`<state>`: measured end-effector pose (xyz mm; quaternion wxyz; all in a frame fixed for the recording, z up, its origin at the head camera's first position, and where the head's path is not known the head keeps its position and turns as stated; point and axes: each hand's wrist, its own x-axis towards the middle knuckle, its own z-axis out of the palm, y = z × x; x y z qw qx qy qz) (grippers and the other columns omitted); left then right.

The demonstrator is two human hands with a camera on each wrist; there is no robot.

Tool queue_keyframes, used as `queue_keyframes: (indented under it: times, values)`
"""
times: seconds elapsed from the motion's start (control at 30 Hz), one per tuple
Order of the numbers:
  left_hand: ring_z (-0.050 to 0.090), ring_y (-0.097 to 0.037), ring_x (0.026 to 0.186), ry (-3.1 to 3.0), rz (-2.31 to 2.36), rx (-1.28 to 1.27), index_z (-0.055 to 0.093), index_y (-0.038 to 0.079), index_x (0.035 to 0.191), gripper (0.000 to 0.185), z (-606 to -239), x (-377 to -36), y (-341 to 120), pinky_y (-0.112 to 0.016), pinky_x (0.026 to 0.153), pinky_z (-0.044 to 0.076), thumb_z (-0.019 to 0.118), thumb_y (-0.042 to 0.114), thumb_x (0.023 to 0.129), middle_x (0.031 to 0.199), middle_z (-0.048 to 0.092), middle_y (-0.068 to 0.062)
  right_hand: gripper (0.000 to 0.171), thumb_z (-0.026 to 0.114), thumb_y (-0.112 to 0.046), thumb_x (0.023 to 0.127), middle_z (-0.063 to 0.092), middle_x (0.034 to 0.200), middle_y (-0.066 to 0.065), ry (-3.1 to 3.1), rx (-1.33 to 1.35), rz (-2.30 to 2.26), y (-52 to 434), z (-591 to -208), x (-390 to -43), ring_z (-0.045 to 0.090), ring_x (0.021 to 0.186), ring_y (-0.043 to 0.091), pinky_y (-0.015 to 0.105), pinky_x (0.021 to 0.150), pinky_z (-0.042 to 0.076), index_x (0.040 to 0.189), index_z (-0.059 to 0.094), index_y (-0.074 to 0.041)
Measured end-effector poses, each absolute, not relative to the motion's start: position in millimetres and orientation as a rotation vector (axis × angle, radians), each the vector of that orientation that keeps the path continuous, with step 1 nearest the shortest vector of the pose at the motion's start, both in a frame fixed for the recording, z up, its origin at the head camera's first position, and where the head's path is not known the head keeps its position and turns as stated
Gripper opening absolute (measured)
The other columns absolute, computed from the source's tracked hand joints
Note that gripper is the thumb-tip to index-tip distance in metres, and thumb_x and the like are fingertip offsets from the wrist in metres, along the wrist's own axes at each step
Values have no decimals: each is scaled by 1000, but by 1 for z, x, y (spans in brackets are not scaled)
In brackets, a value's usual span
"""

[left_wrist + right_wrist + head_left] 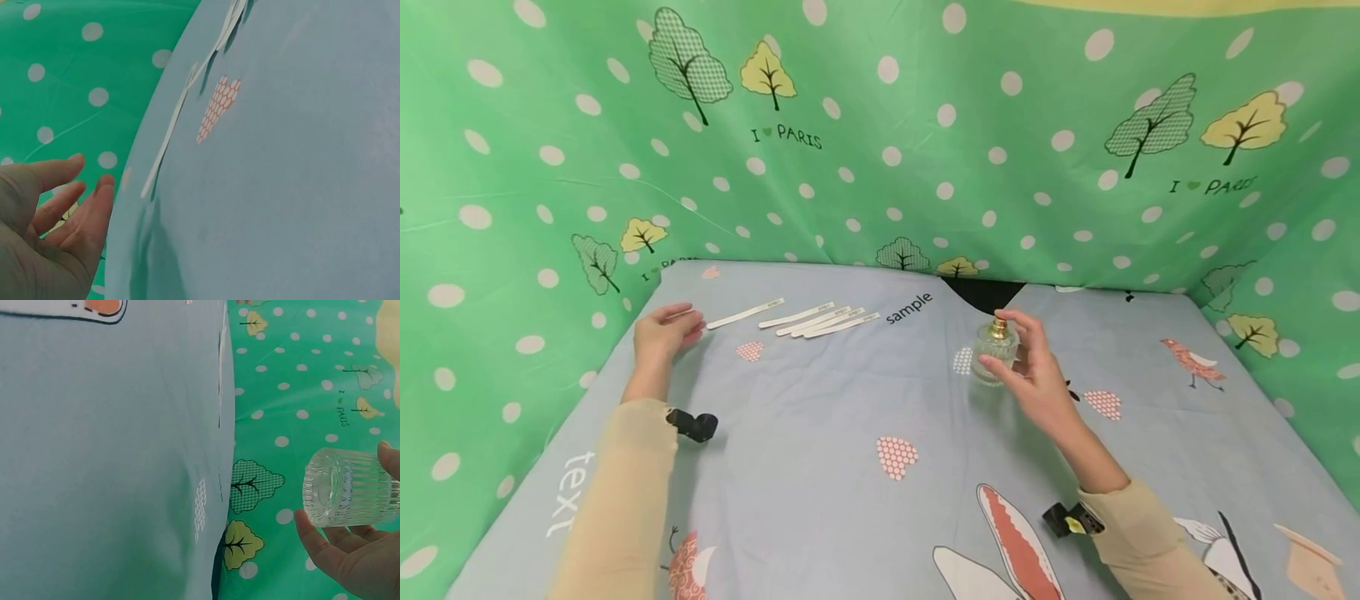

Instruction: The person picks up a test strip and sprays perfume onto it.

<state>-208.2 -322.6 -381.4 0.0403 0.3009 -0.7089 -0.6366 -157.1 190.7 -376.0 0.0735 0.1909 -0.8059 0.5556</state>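
Observation:
My right hand grips a small ribbed glass bottle with a gold top at the middle right of the cloth-covered table. The thumb and fingers curl round its body, and one finger sits over the top. In the right wrist view the bottle shows its round base, with my right hand wrapped under it. My left hand lies relaxed at the far left, fingertips just short of a single white paper strip. In the left wrist view my left hand holds nothing beside that strip.
Several more white strips lie fanned out right of the single one, next to the printed word "sample". Green polka-dot fabric walls close in the back and both sides. Black wrist mounts sit on both sleeves.

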Motion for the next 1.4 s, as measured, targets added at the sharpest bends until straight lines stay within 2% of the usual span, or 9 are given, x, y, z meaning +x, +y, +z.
queue_keyframes:
  times: [0.27, 0.6, 0.8, 1.03, 1.23, 1.4]
  values:
    - [68, 1, 73, -2140, -2015, 854, 45, 4, 148, 58, -376, -208, -317, -18, 82, 61, 67, 11, 95, 79, 64, 14, 61, 63, -1, 95, 57, 128, 24, -2433, 555, 1655, 190, -374, -155, 66, 86, 2, 19, 67, 61, 147, 31, -12]
    - [67, 4, 72, -2189, -1979, 766, 47, 1, 144, 55, -374, -209, -304, -16, 78, 61, 67, 10, 94, 78, 63, 17, 60, 62, 1, 95, 57, 128, 25, -2404, 585, 1671, 188, -373, -154, 66, 85, 1, 17, 67, 60, 146, 32, -11]
    - [67, 4, 70, -2173, -2006, 722, 47, -3, 143, 53, -377, -209, -297, -16, 76, 61, 67, 7, 94, 74, 65, 19, 61, 63, 2, 95, 58, 126, 26, -2399, 600, 1662, 189, -373, -154, 68, 86, 8, 18, 66, 61, 146, 32, -10]
    - [67, 5, 70, -2186, -2026, 637, 58, 5, 124, 32, -380, -207, -289, -15, 74, 61, 68, 5, 93, 75, 66, 19, 60, 63, 0, 95, 58, 126, 25, -2413, 589, 1655, 188, -373, -153, 68, 86, 9, 18, 67, 60, 146, 32, -11]
    - [67, 5, 72, -2242, -2007, 610, 50, -5, 137, 49, -381, -204, -279, -15, 77, 61, 67, 5, 93, 77, 65, 20, 60, 63, 0, 95, 58, 126, 24, -2414, 587, 1665, 188, -374, -153, 67, 84, 7, 18, 66, 60, 146, 33, -11]
    - [67, 5, 74, -2270, -2010, 621, 48, -6, 140, 51, -385, -205, -273, -15, 77, 61, 66, 3, 93, 78, 64, 20, 60, 63, 0, 95, 58, 127, 25, -2415, 582, 1674, 188, -375, -153, 67, 84, 5, 19, 66, 60, 146, 33, -11]
